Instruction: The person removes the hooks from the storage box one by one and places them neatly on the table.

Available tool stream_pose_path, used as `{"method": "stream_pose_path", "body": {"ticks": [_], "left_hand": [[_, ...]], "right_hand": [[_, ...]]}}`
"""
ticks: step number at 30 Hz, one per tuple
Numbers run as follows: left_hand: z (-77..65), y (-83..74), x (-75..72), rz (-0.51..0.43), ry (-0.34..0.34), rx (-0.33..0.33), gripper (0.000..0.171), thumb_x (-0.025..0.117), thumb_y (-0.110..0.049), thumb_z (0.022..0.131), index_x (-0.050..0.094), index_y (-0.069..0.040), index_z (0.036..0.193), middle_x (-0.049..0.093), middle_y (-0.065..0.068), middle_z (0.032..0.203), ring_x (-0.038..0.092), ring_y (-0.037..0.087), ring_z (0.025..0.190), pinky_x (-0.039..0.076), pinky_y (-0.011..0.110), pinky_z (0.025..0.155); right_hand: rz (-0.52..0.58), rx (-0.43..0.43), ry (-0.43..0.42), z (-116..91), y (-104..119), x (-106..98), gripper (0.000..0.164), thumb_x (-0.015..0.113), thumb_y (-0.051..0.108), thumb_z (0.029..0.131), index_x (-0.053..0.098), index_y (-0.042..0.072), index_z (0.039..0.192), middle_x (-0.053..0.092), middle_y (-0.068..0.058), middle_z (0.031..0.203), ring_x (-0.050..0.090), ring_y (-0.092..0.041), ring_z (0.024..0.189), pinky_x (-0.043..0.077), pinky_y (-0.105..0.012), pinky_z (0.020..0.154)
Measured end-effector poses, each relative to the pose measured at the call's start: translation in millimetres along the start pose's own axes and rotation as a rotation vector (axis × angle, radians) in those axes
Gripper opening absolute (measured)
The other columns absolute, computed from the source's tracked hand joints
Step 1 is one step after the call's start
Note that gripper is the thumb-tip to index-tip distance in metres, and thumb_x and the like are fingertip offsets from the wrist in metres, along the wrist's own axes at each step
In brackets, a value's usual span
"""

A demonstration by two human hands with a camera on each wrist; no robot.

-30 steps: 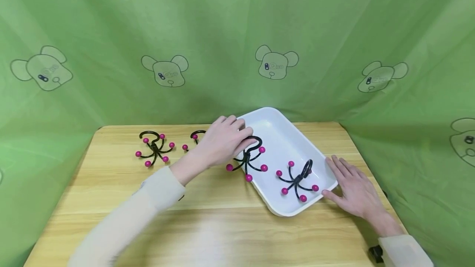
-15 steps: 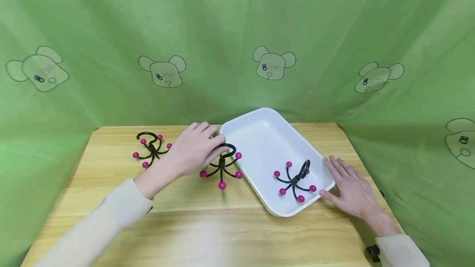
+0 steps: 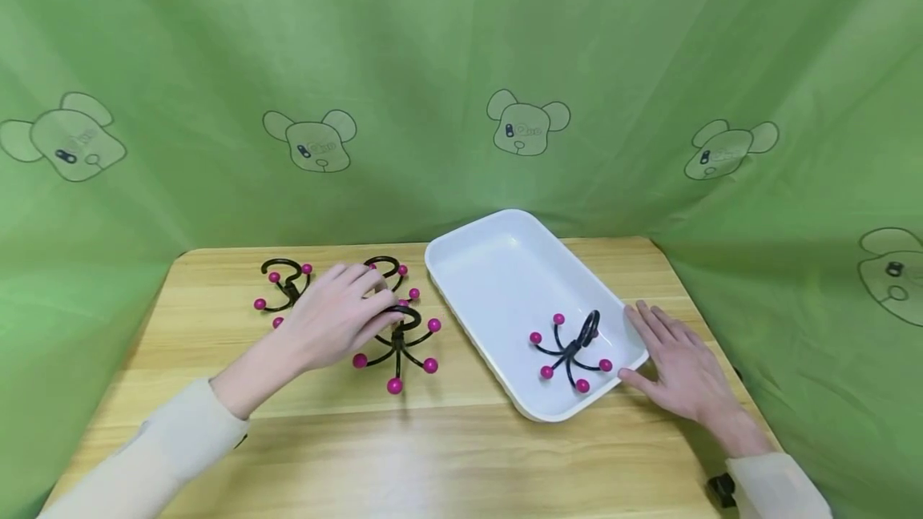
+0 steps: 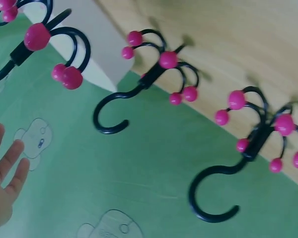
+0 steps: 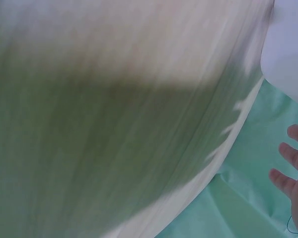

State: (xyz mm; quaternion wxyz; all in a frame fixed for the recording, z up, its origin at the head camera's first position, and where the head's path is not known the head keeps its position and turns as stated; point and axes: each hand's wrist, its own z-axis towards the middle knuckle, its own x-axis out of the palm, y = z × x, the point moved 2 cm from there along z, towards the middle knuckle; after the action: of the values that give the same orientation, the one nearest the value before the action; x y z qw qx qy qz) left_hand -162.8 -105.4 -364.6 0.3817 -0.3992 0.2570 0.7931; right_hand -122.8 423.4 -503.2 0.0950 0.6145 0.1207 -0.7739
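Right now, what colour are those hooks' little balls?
The balls are bright pink, clearest in the left wrist view.

The left grip [image 3: 340, 315] has carried the hook [image 3: 397, 338] leftward, seemingly lower.

We are seeing a plain white tray [image 3: 497, 287]. Inside it, we are finding a black hook [image 3: 573, 349] with pink balls [image 3: 582, 386]; left of it, other hooks [image 3: 398, 338] are matching those colours. Beneath it, the table [image 3: 469, 463] is showing tan wood grain; behind it, a green curtain [image 3: 433, 30] is carrying outlined animal heads [image 3: 320, 149].
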Motion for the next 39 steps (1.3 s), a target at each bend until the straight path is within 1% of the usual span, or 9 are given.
{"method": "stream_pose_path", "body": {"ticks": [6,8,10,16,20,26,31,36,39], "left_hand": [[-20.9,2.7,-0.5,-0.007,-0.086,0.028,0.046,0.040,-0.047,0.113,0.067,-0.016,0.091,0.070,0.002,0.091,0.068,0.025,0.089,0.058,0.040,0.080],[-27.7,3.7,-0.8,0.006,-0.102,0.036,0.051,0.034,-0.048,0.114,0.067,-0.016,0.090,0.071,0.002,0.090,0.068,0.025,0.088,0.059,0.040,0.079],[-35.0,4.9,-1.8,0.018,-0.113,0.040,0.052,0.033,-0.047,0.115,0.068,-0.016,0.091,0.071,0.002,0.090,0.069,0.024,0.087,0.059,0.040,0.078],[-60.7,9.1,-10.5,0.018,-0.115,0.020,0.053,0.031,-0.046,0.115,0.068,-0.015,0.091,0.069,0.002,0.091,0.067,0.023,0.087,0.059,0.041,0.078],[-76.9,13.2,-16.7,0.017,-0.124,0.000,0.054,0.033,-0.046,0.115,0.069,-0.014,0.091,0.069,0.003,0.091,0.067,0.024,0.087,0.059,0.042,0.078],[-95.3,18.8,-26.5,0.042,-0.145,-0.027,0.057,0.034,-0.047,0.115,0.070,-0.012,0.089,0.070,0.004,0.089,0.067,0.025,0.085,0.057,0.043,0.077],[-109.7,26.0,-26.0,0.051,-0.148,-0.041,0.056,0.035,-0.048,0.114,0.071,-0.013,0.089,0.071,0.004,0.089,0.067,0.025,0.085,0.056,0.046,0.079],[-124.2,33.5,-22.3,0.066,-0.154,-0.052,0.057,0.036,-0.047,0.114,0.072,-0.011,0.090,0.073,0.008,0.091,0.069,0.029,0.086,0.057,0.048,0.081],[-132.4,37.3,-20.3,0.074,-0.138,-0.065,0.059,0.034,-0.048,0.114,0.072,-0.010,0.090,0.073,0.009,0.090,0.069,0.029,0.086,0.057,0.048,0.080]], "right_hand": [[0.002,0.001,0.000,-0.7,1.2,-1.0,0.109,0.068,0.070,0.088,0.022,0.015,0.169,0.037,-0.021,0.169,0.039,-0.044,0.154,0.038,-0.069,0.116],[0.002,0.002,-0.003,-0.8,1.2,-1.4,0.109,0.068,0.069,0.088,0.022,0.015,0.169,0.037,-0.021,0.169,0.039,-0.044,0.154,0.038,-0.070,0.115],[0.004,0.004,-0.004,-0.8,1.2,-0.7,0.108,0.069,0.069,0.087,0.022,0.015,0.169,0.037,-0.021,0.169,0.039,-0.044,0.153,0.038,-0.070,0.116],[0.007,0.004,0.004,-1.1,1.9,2.3,0.108,0.069,0.070,0.087,0.022,0.016,0.169,0.037,-0.021,0.169,0.039,-0.043,0.154,0.038,-0.069,0.117],[0.004,0.002,0.004,-0.8,2.6,2.5,0.108,0.069,0.070,0.087,0.023,0.016,0.169,0.037,-0.020,0.169,0.039,-0.043,0.154,0.038,-0.068,0.117],[0.004,0.007,0.006,-0.4,3.9,1.1,0.108,0.068,0.071,0.087,0.025,0.016,0.168,0.038,-0.020,0.169,0.040,-0.043,0.153,0.038,-0.066,0.119],[0.005,0.014,0.012,0.3,3.5,-0.7,0.107,0.068,0.071,0.087,0.025,0.016,0.168,0.037,-0.021,0.169,0.040,-0.044,0.153,0.038,-0.067,0.119],[0.002,0.016,0.021,0.3,2.2,-1.8,0.107,0.068,0.070,0.088,0.023,0.016,0.169,0.036,-0.021,0.170,0.040,-0.045,0.153,0.038,-0.067,0.120],[0.000,0.017,0.023,-0.3,1.6,-1.9,0.108,0.068,0.070,0.087,0.023,0.016,0.169,0.035,-0.021,0.170,0.039,-0.045,0.153,0.037,-0.066,0.120]]}}
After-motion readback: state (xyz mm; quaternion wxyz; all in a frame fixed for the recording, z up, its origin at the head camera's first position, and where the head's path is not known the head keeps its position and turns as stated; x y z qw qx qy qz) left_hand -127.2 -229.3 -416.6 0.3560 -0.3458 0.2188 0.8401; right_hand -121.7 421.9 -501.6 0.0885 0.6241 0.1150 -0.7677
